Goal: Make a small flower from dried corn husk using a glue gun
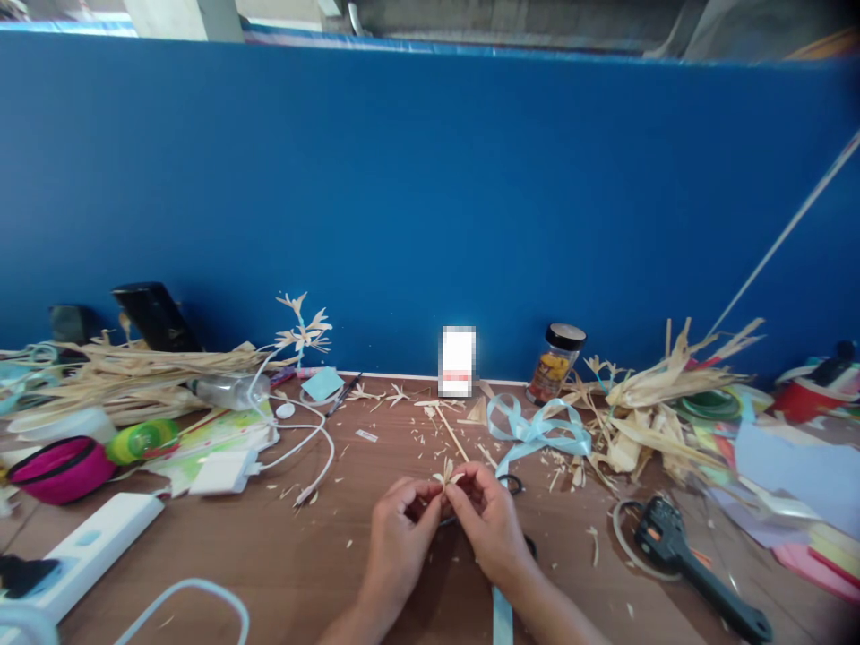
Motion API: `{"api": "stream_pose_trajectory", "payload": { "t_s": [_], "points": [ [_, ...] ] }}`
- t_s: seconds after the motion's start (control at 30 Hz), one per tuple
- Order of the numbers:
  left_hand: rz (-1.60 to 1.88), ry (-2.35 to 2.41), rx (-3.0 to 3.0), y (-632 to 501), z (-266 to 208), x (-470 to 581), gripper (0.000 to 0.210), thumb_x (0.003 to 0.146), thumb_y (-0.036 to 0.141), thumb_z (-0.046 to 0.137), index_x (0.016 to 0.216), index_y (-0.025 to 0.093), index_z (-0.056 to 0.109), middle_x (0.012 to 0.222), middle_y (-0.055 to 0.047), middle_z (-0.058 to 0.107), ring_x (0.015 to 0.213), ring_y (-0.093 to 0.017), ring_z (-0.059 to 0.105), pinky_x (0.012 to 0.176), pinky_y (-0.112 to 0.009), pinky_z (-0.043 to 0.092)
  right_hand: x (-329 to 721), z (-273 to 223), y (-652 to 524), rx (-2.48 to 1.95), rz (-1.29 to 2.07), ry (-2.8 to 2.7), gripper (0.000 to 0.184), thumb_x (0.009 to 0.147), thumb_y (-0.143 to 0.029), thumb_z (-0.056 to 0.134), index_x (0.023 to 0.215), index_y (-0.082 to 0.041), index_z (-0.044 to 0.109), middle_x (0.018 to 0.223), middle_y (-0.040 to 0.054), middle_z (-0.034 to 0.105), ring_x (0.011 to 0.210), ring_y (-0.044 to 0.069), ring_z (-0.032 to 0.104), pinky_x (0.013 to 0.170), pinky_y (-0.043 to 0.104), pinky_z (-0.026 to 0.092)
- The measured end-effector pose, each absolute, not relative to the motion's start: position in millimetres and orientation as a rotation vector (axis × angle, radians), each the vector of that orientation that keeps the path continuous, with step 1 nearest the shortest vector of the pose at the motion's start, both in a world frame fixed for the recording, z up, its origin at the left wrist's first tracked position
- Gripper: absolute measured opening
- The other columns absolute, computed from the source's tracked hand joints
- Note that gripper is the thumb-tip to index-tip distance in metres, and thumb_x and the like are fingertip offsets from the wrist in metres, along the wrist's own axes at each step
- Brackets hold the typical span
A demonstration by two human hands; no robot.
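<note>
Between the fingertips of both my hands is a small pale flower of dried husk [448, 473], its petals pointing up and outward. My left hand [405, 524] pinches its base from one side, and my right hand [488, 515] pinches it from the other. A thin stick [451, 432] lies on the table just beyond it. Black loops that look like scissor handles [511, 485] show beside my right hand, which hides the rest. Light blue ribbon [537, 430] lies in curls past that hand, and a strip of it emerges below my right wrist.
A black glue gun [685, 560] lies at right, near a husk pile [645, 430] and a lidded jar [554, 363]. At left are a power strip [100, 551], a white charger [225, 470] with cables and more husks [154, 376]. A blue partition [403, 197] stands behind.
</note>
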State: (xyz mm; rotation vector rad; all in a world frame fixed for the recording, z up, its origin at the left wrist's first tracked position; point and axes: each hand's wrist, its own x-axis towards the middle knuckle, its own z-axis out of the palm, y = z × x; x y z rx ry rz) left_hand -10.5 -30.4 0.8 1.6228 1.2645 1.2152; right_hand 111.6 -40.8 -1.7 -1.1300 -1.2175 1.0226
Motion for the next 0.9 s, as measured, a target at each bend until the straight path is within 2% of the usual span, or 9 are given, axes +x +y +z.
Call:
{"api": "stream_pose_trajectory", "payload": {
  "t_s": [0.23,0.53,0.7,0.9],
  "points": [
    [1.197,1.240,1.559,-28.5,1.9,-11.4,0.021,0.074,0.033,0.055,0.075,0.015,0.067,0.070,-0.004,0.063,0.061,-0.016,0.057,0.057,-0.024,0.045,112.7,-3.7,-38.9,-1.128,1.041,-1.187,0.016,0.079,-0.034,0.053,0.080,-0.018,0.054,0.073,0.0026,0.058,0.068,0.017,0.056,0.064,0.028,0.048],
    [1.217,1.255,1.602,-29.0,2.7,-12.0,0.020,0.076,0.030,0.052,0.070,0.015,0.065,0.066,-0.003,0.061,0.060,-0.015,0.056,0.057,-0.023,0.044,113.8,-3.5,-38.7,-1.128,1.050,-1.184,0.017,0.078,-0.034,0.053,0.081,-0.018,0.055,0.071,0.0020,0.060,0.066,0.016,0.057,0.063,0.027,0.047],
    [1.229,1.231,1.568,-28.1,1.1,-12.4,0.021,0.075,0.030,0.053,0.069,0.015,0.065,0.066,-0.003,0.063,0.062,-0.016,0.058,0.058,-0.024,0.045,113.6,-2.8,-37.5,-1.087,1.078,-1.155,0.019,0.078,-0.036,0.054,0.075,-0.017,0.055,0.066,0.0004,0.059,0.062,0.015,0.056,0.059,0.025,0.046],
    [1.230,1.254,1.340,-24.2,-9.1,-13.5,0.022,0.072,0.034,0.055,0.076,0.013,0.063,0.061,-0.002,0.062,0.052,-0.013,0.054,0.049,-0.022,0.042,114.8,-1.1,-35.2,-1.134,1.117,-1.112,0.023,0.077,-0.040,0.054,0.074,-0.017,0.055,0.065,-0.0004,0.056,0.060,0.013,0.055,0.054,0.022,0.045]
  ]
}}
